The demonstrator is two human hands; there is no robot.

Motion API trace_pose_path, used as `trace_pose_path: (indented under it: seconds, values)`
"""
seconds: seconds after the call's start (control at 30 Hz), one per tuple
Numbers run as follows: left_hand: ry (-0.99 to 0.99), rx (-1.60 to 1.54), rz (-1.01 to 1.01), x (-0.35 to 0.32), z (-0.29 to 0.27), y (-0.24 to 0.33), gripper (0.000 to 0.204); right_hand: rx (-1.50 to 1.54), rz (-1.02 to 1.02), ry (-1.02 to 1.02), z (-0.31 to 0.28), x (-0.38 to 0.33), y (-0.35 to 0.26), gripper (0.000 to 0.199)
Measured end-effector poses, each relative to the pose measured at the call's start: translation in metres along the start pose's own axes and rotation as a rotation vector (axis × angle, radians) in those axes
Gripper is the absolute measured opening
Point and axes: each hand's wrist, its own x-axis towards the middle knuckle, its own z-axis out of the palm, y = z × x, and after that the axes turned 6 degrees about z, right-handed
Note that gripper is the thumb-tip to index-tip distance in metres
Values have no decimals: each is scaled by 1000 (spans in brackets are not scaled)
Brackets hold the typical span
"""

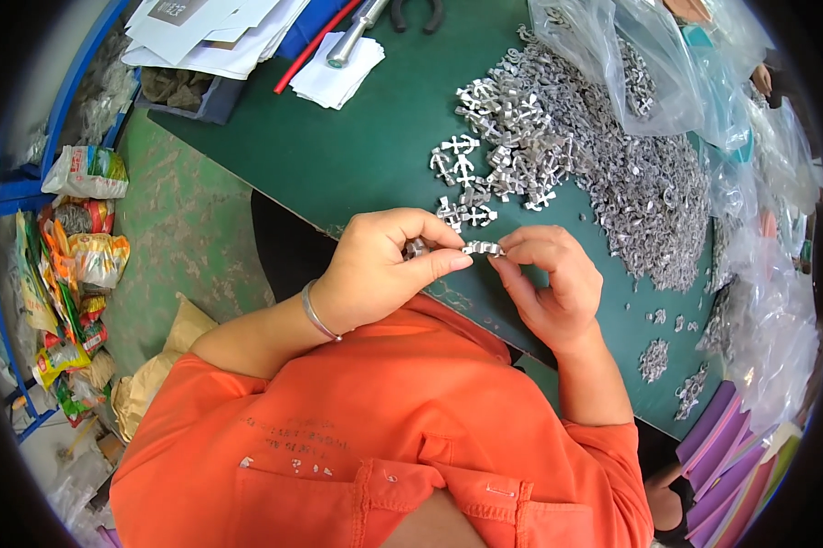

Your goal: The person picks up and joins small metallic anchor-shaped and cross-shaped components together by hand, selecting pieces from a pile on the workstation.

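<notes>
Near the table's front edge, my left hand [379,258] and my right hand [555,281] meet over a small silvery metal piece [483,248]. Thumb and forefinger of each hand pinch one end of it. Tucked within the curled fingers of my left hand is another shiny metal part [415,247], mostly hidden. Just beyond my hands lie several bright anchor-shaped metal pieces [455,163]. They run into a larger heap of shiny metal pieces [521,128], beside a wide pile of smaller dull grey metal parts [644,196].
Clear plastic bags [676,87] cover the far right of the green table [375,137]. Small clusters of grey parts [654,360] sit at the right front. White papers [211,36], a red rod [316,46] and a metal-tipped tool [352,36] lie at the far left.
</notes>
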Motion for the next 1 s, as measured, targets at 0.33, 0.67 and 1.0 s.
trace_pose_path:
  seconds: [0.33,0.67,1.0]
  values:
    - [-65,-334,-68,7,1,-5,12,636,240,225,6,-4,-7,27]
    - [-34,-912,-364,12,-13,8,19,109,107,19,-11,4,1,17]
    - [-25,-346,-263,5,-9,1,8,11,413,-19,5,1,4,16]
